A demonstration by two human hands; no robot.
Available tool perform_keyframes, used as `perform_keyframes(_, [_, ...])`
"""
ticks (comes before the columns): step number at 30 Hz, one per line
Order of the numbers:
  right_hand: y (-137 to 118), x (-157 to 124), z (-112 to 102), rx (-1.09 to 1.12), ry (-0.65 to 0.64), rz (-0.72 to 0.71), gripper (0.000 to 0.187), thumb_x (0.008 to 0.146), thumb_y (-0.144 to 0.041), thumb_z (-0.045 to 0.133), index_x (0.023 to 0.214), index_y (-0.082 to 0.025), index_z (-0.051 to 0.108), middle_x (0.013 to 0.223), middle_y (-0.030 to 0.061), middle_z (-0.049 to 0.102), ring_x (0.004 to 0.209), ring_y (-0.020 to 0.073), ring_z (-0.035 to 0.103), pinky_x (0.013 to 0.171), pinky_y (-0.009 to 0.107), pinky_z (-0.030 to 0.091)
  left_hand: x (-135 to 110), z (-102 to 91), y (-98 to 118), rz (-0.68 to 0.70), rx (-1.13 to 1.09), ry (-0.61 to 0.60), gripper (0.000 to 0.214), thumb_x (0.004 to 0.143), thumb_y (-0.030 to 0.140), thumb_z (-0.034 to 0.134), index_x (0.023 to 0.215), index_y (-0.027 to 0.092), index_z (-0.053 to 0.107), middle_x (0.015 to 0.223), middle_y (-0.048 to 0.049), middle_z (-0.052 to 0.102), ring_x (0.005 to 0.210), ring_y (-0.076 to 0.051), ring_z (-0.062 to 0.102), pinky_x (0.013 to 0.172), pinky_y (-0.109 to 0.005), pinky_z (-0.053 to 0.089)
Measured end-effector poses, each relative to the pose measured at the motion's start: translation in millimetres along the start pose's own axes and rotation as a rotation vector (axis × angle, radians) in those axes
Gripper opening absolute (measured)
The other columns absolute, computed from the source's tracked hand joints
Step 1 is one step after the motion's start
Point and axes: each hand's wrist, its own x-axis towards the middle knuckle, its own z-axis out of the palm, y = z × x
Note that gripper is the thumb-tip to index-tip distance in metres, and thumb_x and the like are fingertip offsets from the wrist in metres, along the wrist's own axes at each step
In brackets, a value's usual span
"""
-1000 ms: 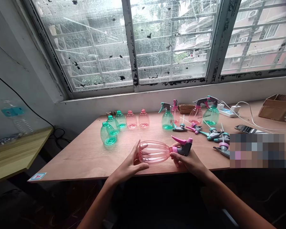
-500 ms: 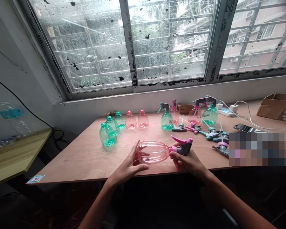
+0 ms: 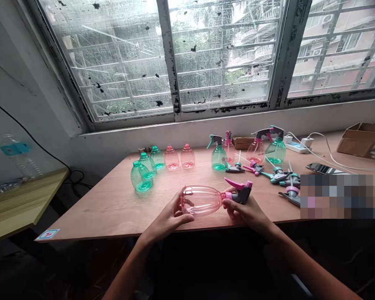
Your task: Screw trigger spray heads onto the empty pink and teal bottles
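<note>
A clear pink spray bottle (image 3: 204, 200) lies sideways in the air above the table's front edge, its base to the left. My left hand (image 3: 171, 212) is closed round the base end, with some fingers behind the see-through wall. At the neck, my right hand (image 3: 242, 208) grips near the pink collar. The black spray head (image 3: 244, 193) with its pink trigger sits on the bottle's neck and points up and right. Some right-hand fingers are hidden behind the neck.
Green bottles (image 3: 141, 177) and pink bottles (image 3: 188, 157) without heads stand at the back left. Bottles with heads, such as a green one (image 3: 218, 158), stand at the back right. Loose spray heads (image 3: 279, 176), a phone (image 3: 325, 168), a power strip (image 3: 296, 145) and a cardboard box (image 3: 361, 139) lie right.
Almost nothing differs. The fingers of my left hand have shifted slightly round the bottle's base; the bottle and my right hand stay in place.
</note>
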Motion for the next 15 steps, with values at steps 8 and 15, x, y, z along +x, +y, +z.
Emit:
perform_keyframes(8, [0.5, 0.9, -0.3, 0.023, 0.011, 0.016, 0.034, 0.083, -0.039, 0.080, 0.096, -0.020, 0.056, 0.072, -0.0012, 0.066, 0.047, 0.0106, 0.056, 0.043, 0.024, 0.043, 1.4, 0.5, -4.4, 0.049, 0.088, 0.001, 0.103, 0.085, 0.029, 0.075, 0.158, 0.039, 0.004, 0.125, -0.0081, 0.054, 0.111, -0.021, 0.059, 0.103, -0.045, 0.046])
perform_keyframes(15, [-3.2, -0.2, 1.7, 0.015, 0.010, -0.003, 0.034, 0.082, -0.039, 0.081, 0.095, -0.019, 0.057, 0.072, -0.0006, 0.066, 0.047, 0.0110, 0.056, 0.044, 0.024, 0.043, 0.8, -0.2, 2.5, 0.033, 0.047, 0.006, 0.090, 0.088, 0.039, 0.071, 0.159, 0.028, 0.017, 0.131, -0.0129, 0.058, 0.124, -0.029, 0.056, 0.109, -0.048, 0.041])
